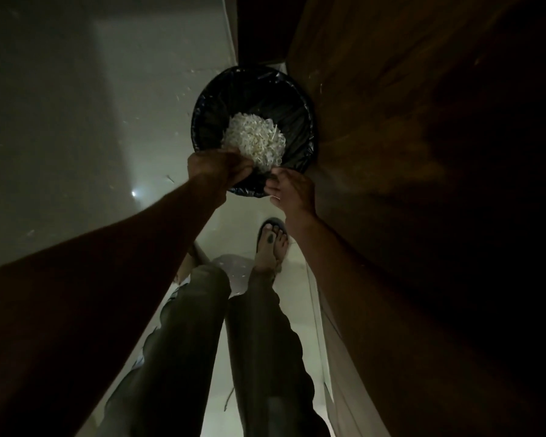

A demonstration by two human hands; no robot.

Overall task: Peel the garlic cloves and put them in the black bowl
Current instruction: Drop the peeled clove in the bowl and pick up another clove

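I look down in dim light at a round bin lined with a black bag point(202, 99). A heap of white garlic peels point(256, 140) lies inside it. My left hand point(218, 167) hovers over the bin's near rim, its fingers curled round peels at the near edge of the heap. My right hand point(292, 190) is beside it at the rim, fingers loosely spread, with a thin pale sliver point(275, 197) at the fingertips. No garlic cloves and no black bowl are in view.
A dark wooden cabinet face point(407, 137) rises close on the right of the bin. Pale floor tiles point(76, 121) with scattered peel bits stretch to the left. My legs point(202, 342) and a sandalled foot point(273, 241) stand just before the bin.
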